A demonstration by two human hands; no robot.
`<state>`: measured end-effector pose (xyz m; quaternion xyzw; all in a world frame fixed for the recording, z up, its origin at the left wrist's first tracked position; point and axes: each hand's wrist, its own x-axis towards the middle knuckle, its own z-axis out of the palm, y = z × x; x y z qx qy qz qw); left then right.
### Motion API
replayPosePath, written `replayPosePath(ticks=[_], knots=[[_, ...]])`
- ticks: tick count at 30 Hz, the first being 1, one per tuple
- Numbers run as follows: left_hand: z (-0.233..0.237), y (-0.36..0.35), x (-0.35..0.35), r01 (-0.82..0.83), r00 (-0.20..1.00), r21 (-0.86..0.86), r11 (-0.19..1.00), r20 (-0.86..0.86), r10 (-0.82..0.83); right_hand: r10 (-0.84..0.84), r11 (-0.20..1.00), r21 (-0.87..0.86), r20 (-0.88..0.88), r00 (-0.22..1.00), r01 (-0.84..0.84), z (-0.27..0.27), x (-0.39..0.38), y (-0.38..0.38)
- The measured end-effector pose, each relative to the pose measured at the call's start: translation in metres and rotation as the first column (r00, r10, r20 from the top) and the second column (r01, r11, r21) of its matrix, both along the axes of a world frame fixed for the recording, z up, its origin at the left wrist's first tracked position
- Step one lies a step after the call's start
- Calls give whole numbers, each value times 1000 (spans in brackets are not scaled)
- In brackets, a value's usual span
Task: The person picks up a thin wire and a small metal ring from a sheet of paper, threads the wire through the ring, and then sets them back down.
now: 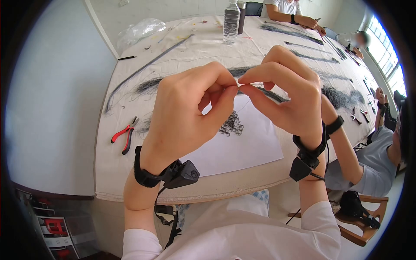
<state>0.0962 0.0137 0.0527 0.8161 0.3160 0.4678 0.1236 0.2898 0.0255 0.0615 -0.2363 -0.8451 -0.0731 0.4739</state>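
My left hand (pixel 186 108) and my right hand (pixel 290 91) meet tip to tip above a sheet of white paper (pixel 255 147). Thumb and forefinger of each are pinched closed on what appears to be a thin wire, mostly hidden by the fingertips. A fine strand (pixel 245 104) shows just below them against the paper. Underneath lies a small heap of bent dark wire loops (pixel 232 125), partly covered by my left hand. Behind my hands a bundle of grey wire (pixel 149 85) stretches across the cloth.
Red-and-black pliers (pixel 125 135) lie left of the paper. A long wire bundle (pixel 147 67), a black pen (pixel 127 58), a plastic bag (pixel 141 32), a water bottle (pixel 231 24) and a dark flask (pixel 241 17) are farther back. Other people sit behind and at right, near more wire and pliers (pixel 355 116).
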Motion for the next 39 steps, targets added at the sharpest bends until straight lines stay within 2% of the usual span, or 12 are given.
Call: replayPosePath(ticks=[9, 17, 24, 27, 30, 39], knots=[[1, -1, 0, 4, 999, 11, 1000, 45, -4, 15, 997, -72, -24, 1000, -17, 0, 0, 0], [0, -1, 1, -36, 999, 156, 987, 32, 31, 28, 998, -56, -23, 999, -30, 3, 3, -3], [0, -2, 2, -31, 998, 156, 987, 52, 23, 27, 1000, 9, -5, 1000, -27, 3, 4, -2], [-1, -2, 2, -33, 998, 161, 986, 64, 23, 22, 999, -42, -41, 999, -23, 7, 1, -7], [-1, -3, 2, -32, 997, 152, 988, 72, 22, 14, 1000, 9, -41, 999, -13, 2, 4, -3], [-1, -2, 3, -20, 996, 153, 988, 90, 6, 30, 999, -16, -28, 999, -30, 3, 4, -4]])
